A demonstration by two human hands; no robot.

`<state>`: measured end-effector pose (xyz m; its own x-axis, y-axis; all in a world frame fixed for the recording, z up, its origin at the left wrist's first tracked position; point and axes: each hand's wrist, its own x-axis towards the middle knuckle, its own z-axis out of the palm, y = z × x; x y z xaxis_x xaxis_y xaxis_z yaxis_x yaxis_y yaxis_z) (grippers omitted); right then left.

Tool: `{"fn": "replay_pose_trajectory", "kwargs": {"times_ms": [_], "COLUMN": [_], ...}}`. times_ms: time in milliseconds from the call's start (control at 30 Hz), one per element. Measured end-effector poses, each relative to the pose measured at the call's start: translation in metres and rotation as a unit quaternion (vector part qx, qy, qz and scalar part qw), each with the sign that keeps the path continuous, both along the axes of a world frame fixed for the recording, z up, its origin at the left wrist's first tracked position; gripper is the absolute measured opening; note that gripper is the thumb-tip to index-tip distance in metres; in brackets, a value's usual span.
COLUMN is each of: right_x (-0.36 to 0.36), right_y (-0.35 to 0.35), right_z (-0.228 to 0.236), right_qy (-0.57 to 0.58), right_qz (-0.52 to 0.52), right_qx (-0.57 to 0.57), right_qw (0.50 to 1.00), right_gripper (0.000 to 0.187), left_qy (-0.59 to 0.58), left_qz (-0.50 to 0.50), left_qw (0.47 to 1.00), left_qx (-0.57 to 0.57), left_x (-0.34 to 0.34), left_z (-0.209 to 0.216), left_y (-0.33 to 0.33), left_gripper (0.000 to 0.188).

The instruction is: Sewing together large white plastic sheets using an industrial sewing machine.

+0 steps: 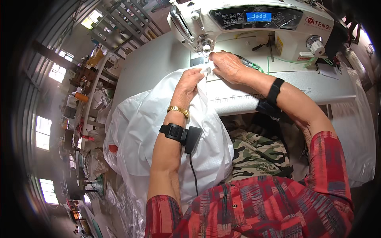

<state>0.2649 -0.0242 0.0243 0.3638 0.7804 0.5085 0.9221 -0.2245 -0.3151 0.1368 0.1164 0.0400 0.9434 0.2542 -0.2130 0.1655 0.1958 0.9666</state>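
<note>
A large white sheet of thin woven fabric (139, 119) hangs over the near edge of a sewing machine's table and bunches up toward the needle. My left hand (187, 84) pinches its gathered edge just in front of the presser foot (206, 59). Beside the foot, on the right, is my right hand (230, 67), its fingers curled and its fingertips close to the needle area. Whatever lies between those fingers is hidden. The white sewing machine head (254, 23) stands over both hands, and its lamp lights the fabric.
Behind my right hand lies a dark slim tool (250, 63) near green thread. A small black-handled tool (260, 47) rests under the machine arm. A ruler scale (238, 96) runs along the table front. Camouflage fabric (258, 152) lies below, and clear plastic (353, 131) hangs at right.
</note>
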Motion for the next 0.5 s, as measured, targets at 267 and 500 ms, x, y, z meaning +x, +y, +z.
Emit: {"fn": "replay_pose_trajectory", "kwargs": {"times_ms": [267, 500], "right_x": [0.012, 0.031], "right_y": [0.013, 0.019], "right_z": [-0.006, -0.012], "right_qy": [0.013, 0.208], "right_qz": [0.042, 0.079], "right_qx": [-0.007, 0.025], "right_qw": [0.999, 0.975], "right_gripper": [0.017, 0.020], "left_qy": [-0.007, 0.012], "left_qz": [0.082, 0.047], "left_qw": [0.996, 0.998], "left_qx": [-0.034, 0.046], "left_x": [0.002, 0.005], "left_z": [-0.014, -0.007], "left_y": [0.013, -0.004], "left_gripper": [0.025, 0.026]}}
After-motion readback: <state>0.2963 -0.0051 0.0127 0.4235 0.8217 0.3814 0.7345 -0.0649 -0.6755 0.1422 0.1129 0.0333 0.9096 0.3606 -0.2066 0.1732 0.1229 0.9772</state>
